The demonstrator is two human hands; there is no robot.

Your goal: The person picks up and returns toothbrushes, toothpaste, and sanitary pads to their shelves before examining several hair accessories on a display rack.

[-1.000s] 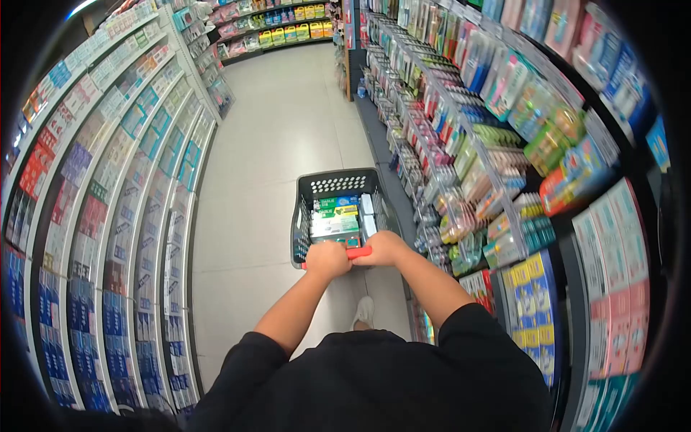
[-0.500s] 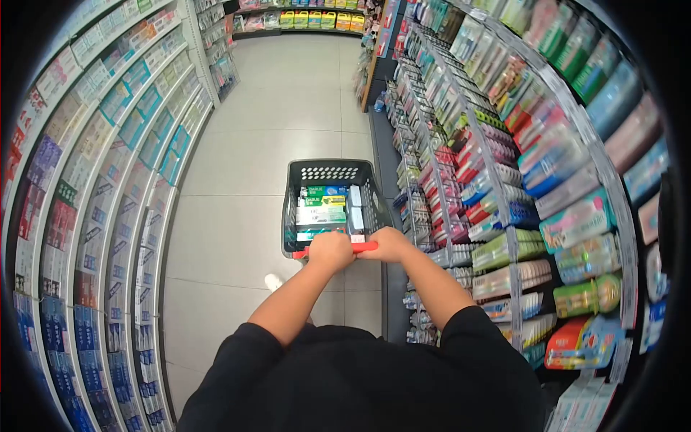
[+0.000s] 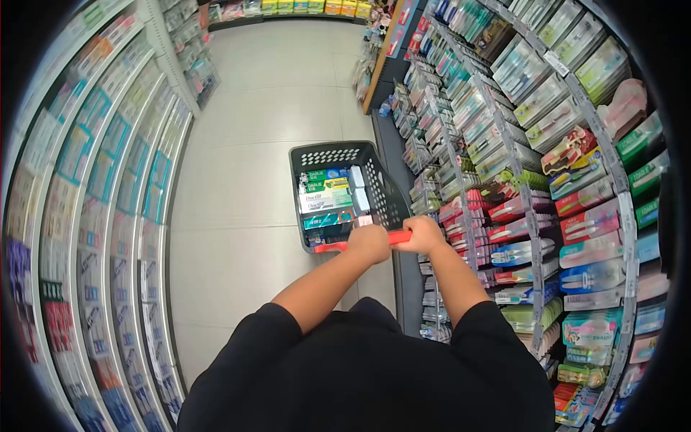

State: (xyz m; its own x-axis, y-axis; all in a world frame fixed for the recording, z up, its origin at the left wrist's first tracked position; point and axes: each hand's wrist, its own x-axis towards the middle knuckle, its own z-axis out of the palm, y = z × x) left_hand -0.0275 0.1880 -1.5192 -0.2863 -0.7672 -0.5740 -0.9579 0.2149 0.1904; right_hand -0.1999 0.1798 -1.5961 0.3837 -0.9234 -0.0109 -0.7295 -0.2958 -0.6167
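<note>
My left hand [image 3: 371, 244] is wrapped round a red handle [image 3: 399, 237] at the near side of a dark grey shopping basket [image 3: 391, 205]. Closed on the same handle, a little further right, is my right hand [image 3: 422, 235]. Slots and round holes pierce the basket's walls. Inside lie several toothpaste boxes [image 3: 324, 201], green, white and teal, with Darlie lettering on some. Pale grey-blue packs [image 3: 359, 189] stand along the right side of the load. Whether the basket has wheels is hidden.
Shelves of boxed goods [image 3: 108, 216] line the left of the aisle. Hanging toothbrush packs [image 3: 529, 252] fill the right rack, close to my right arm. A dark base ledge [image 3: 407, 288] borders the tiled floor [image 3: 245, 180]. Yellow and green packs [image 3: 302, 7] stand at the far end.
The racks on both sides have shifted in view as I move along the aisle. My hands and the basket appear further right, with the handle more slanted. A white shoe has left view.
</note>
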